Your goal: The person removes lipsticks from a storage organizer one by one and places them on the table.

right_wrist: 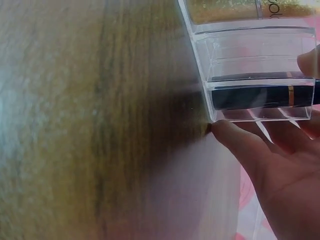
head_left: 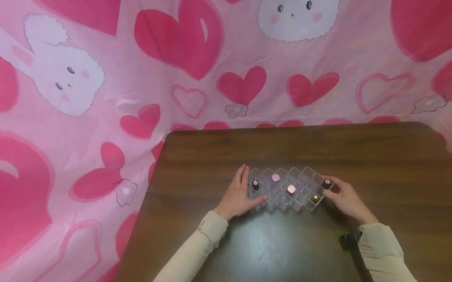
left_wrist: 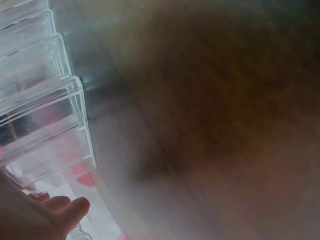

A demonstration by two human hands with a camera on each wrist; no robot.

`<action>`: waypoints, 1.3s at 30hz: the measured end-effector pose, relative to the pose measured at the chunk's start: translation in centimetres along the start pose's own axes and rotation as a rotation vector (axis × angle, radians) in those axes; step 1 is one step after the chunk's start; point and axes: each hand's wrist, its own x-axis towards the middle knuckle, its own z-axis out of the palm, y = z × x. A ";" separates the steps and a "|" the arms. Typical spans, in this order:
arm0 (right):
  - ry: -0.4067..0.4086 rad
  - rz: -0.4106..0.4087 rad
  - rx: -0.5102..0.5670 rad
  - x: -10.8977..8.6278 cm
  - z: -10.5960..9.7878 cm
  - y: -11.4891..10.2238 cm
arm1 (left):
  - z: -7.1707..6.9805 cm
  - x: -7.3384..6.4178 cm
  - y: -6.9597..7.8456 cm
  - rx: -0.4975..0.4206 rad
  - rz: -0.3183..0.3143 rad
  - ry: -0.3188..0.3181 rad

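Left hand [head_left: 236, 197] and right hand [head_left: 344, 199] grip opposite ends of a clear organizer [head_left: 281, 199].
Likely light, stiff and slick; best held there.

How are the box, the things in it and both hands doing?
Clear box: partly filled, on the table
Left black item: standing inside
Pink-topped item: standing inside
Pale-topped item: standing inside
Gold item: standing inside
Right black tube: standing inside
Left hand: touching box's left end
Right hand: holding right end
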 end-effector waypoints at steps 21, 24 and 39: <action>0.100 -0.026 -0.012 -1.1 -1.2 -0.7 | 0.0 1.1 0.0 -0.051 0.105 0.039; 0.096 -0.017 -0.016 -1.3 -1.4 -0.9 | 0.1 1.2 -0.1 -0.040 0.101 0.034; 0.098 -0.015 -0.026 -1.0 -0.6 -1.4 | 0.4 1.2 -0.1 -0.086 0.066 0.017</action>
